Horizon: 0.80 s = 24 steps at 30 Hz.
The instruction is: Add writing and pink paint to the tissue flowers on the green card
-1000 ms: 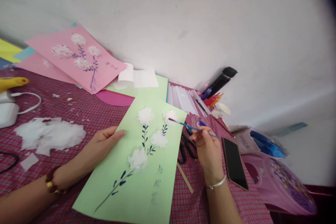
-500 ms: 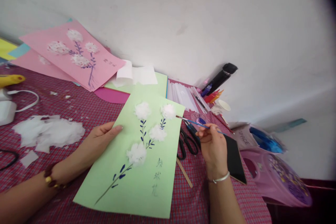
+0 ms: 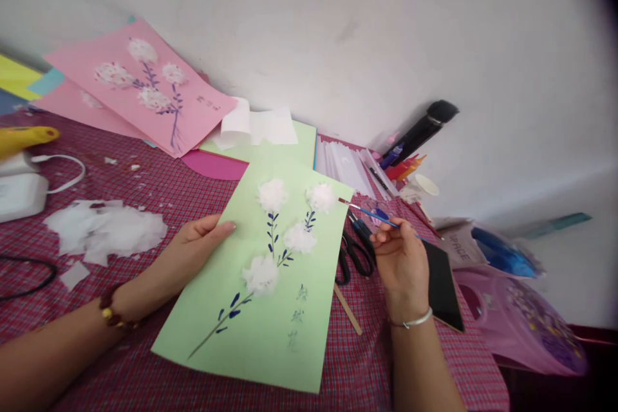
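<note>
My left hand (image 3: 200, 248) grips the left edge of a green sheet of paper (image 3: 203, 328), thumb on top and the other fingers mostly hidden beneath. On the sheet are several fluffy white paper flowers (image 3: 261, 273), dark blue painted leaves, a thin stem and a column of handwritten characters. Between the fingertips of my right hand (image 3: 400, 261) is a thin blue paintbrush (image 3: 369, 212). Its dark tip points left, close to the sheet's right edge near the upper right flower (image 3: 320, 197); whether it touches the paper I cannot tell.
Black-handled scissors (image 3: 357, 257) and a wooden stick (image 3: 347, 309) lie right of the sheet, near a black tablet-like slab (image 3: 443, 286). Torn white tissue (image 3: 106, 228) is piled at left. A pink flower picture (image 3: 145, 90) rests behind, and a pink bin (image 3: 521, 322) stands at right.
The whole view has shifted, so everything appears slightly further right and higher. Both hands keep their holds on the sheet and the paintbrush, whose tip stays near the sheet's right edge.
</note>
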Each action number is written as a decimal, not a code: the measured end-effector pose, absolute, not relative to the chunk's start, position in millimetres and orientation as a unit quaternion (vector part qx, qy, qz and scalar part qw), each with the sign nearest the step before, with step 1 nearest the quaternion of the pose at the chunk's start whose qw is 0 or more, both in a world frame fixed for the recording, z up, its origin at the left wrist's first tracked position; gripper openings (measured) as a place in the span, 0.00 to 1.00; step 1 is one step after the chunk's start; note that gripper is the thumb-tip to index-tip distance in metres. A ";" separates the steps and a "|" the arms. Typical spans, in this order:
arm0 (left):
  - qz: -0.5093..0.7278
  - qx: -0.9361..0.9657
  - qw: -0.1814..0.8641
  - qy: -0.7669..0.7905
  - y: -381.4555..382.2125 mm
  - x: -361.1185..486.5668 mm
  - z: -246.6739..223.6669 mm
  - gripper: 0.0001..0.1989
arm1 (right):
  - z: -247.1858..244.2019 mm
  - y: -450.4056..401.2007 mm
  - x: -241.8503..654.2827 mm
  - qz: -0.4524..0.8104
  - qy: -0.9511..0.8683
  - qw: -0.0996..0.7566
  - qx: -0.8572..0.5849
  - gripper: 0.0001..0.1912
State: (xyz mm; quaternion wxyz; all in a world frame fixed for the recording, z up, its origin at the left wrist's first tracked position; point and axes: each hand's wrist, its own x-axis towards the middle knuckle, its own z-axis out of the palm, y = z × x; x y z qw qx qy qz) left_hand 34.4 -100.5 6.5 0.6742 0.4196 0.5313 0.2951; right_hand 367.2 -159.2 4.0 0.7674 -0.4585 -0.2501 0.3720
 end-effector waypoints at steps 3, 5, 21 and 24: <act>0.294 0.420 0.668 0.539 -100.0 35.0 6.5 0.12 | 4.1 -158.8 365.7 0.401 -0.235 0.766 -0.444 0.12; 0.295 0.421 0.659 0.548 -100.1 35.0 6.2 0.11 | 3.1 -158.3 365.2 0.410 -0.235 0.764 -0.440 0.12; 0.307 0.536 0.568 0.544 -100.8 31.0 -4.1 0.17 | 3.6 -157.9 362.8 0.383 -0.251 0.781 -0.424 0.11; 0.323 0.584 0.519 0.533 -101.1 30.6 -4.4 0.19 | 3.6 -158.7 359.0 0.391 -0.260 0.780 -0.415 0.10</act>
